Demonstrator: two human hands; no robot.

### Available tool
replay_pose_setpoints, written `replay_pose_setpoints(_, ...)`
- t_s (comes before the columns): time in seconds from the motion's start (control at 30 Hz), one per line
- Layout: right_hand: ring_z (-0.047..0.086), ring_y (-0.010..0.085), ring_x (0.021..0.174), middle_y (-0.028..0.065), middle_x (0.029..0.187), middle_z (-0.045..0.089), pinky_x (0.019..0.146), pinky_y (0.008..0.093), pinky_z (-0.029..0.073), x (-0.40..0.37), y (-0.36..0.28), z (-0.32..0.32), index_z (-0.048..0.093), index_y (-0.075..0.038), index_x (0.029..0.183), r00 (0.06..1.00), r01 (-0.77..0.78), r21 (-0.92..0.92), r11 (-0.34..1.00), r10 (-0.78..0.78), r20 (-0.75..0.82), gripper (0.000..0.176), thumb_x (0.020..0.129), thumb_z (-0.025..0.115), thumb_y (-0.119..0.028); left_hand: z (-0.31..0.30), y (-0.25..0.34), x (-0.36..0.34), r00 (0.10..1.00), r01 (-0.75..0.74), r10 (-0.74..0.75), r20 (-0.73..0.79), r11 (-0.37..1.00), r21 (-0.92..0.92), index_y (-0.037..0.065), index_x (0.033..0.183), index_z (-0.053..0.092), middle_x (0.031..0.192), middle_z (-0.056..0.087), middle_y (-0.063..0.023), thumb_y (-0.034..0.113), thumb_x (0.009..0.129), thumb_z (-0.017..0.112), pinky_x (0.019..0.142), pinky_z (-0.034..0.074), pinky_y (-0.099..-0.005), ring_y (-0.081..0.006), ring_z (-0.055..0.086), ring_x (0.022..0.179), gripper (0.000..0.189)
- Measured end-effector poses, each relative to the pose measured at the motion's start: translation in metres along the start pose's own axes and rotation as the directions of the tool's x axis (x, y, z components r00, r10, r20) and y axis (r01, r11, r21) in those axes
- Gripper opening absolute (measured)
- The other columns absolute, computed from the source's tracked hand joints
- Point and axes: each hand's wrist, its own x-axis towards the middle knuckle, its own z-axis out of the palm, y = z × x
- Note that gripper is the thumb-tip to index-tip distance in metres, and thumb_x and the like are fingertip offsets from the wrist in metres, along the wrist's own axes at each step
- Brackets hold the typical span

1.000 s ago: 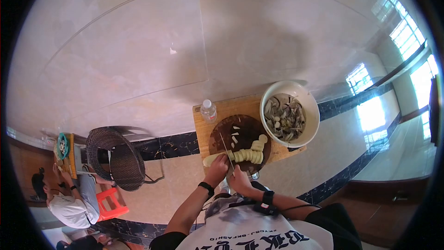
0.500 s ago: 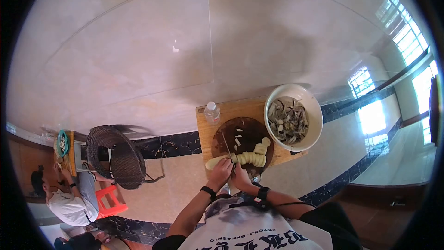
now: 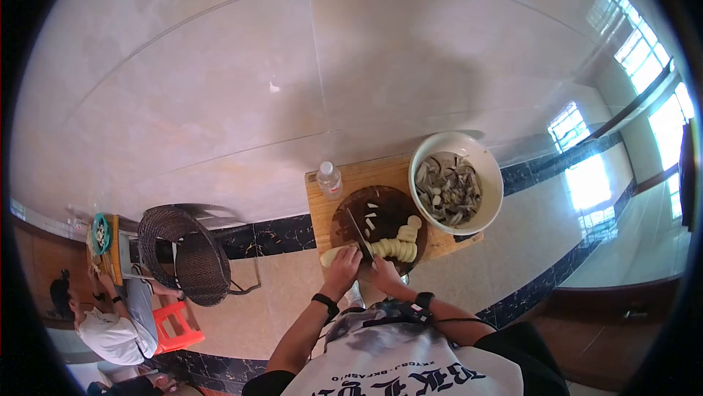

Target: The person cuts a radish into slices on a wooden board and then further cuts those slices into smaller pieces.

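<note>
Seen from your head camera, your left hand (image 3: 343, 266) is clenched around the uncut end of a pale vegetable (image 3: 329, 255), which lies across the near edge of the round dark cutting board (image 3: 382, 208). Your right hand (image 3: 384, 273) grips the knife (image 3: 358, 233), its blade on the vegetable just beside your left fingers. Cut slices (image 3: 397, 248) lie in a row to the right. The board sits on a small wooden table (image 3: 366, 174), with a bottle (image 3: 329, 178) at the far left corner and a white bowl (image 3: 496, 184) of peelings on the right.
</note>
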Motion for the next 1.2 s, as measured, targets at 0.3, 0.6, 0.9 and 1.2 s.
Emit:
replay_pose_setpoints(0.3,0.063,0.0533,0.083,0.0323,0.082,0.064,0.069,0.0566,0.048,-0.018,-0.008,-0.004,0.053,0.002,0.105,0.999,-0.017,0.081,0.997,0.021,-0.046,0.025,0.091,0.058,-0.018,0.000,0.007,-0.006,0.998,0.052,-0.054,0.021,0.995,0.080,0.000,0.110,0.058,0.114,0.057,-0.0225,0.008,0.083,0.060,0.102,0.047,-0.0495,-0.0400,0.057,0.113,0.028)
replay_pose_setpoints(0.6,0.062,0.0549,0.084,0.0338,0.082,0.064,0.072,0.0586,0.048,-0.025,-0.005,-0.007,0.052,0.002,0.107,0.997,-0.076,0.061,0.995,0.075,0.009,0.027,0.091,0.058,-0.019,0.002,0.010,-0.004,0.997,0.064,-0.070,0.043,0.990,0.124,0.001,0.115,0.060,0.119,0.060,-0.0222,0.008,0.081,0.063,0.103,0.045,-0.0489,-0.0396,0.056,0.117,0.036)
replay_pose_setpoints(0.9,0.063,0.0541,0.085,0.0326,0.084,0.065,0.073,0.0595,0.047,-0.036,-0.013,-0.014,0.052,0.002,0.109,0.995,-0.026,0.047,0.999,0.030,-0.091,0.029,0.089,0.059,-0.018,-0.004,0.018,-0.001,0.990,0.079,-0.093,0.102,0.989,0.127,0.000,0.121,0.060,0.120,0.060,-0.0206,0.009,0.079,0.068,0.102,0.045,-0.0489,-0.0389,0.056,0.118,0.043)
replay_pose_setpoints(1.2,0.061,0.0549,0.084,0.0335,0.086,0.064,0.072,0.0597,0.046,-0.042,-0.022,-0.019,0.051,0.003,0.109,0.993,-0.049,0.067,0.997,0.056,-0.108,0.028,0.090,0.059,-0.016,0.007,0.017,0.002,0.996,-0.043,0.036,0.078,0.995,0.090,-0.003,0.104,0.064,0.109,0.060,-0.0177,0.008,0.078,0.064,0.098,0.047,-0.0433,-0.0352,0.058,0.109,0.028)
